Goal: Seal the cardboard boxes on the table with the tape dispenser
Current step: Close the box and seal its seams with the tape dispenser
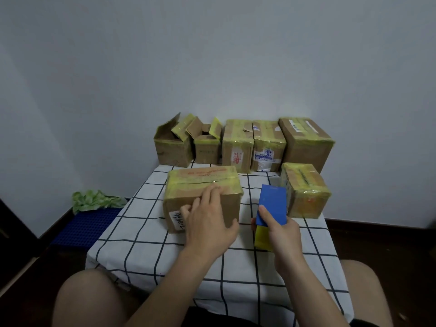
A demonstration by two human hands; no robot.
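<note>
1. Table: carries the near box, your landmark.
2. Near box: flaps down, top seam still showing. Judge it light, stiff-walled and apt to slide on the cloth, so press down at its front top edge.
3. Open-flapped box: behind the near box, untaped.
4. Tape dispenser: just right of the near box, apart from it; rigid, best held at its rear.
5. Left hand: fingers straight, flat on the near box.
6. Right hand: curled round the dispenser.

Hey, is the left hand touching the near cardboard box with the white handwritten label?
Touching. The head view shows the left hand lying against the front cardboard box, its fingers over the box's top front edge with no gap.
</note>
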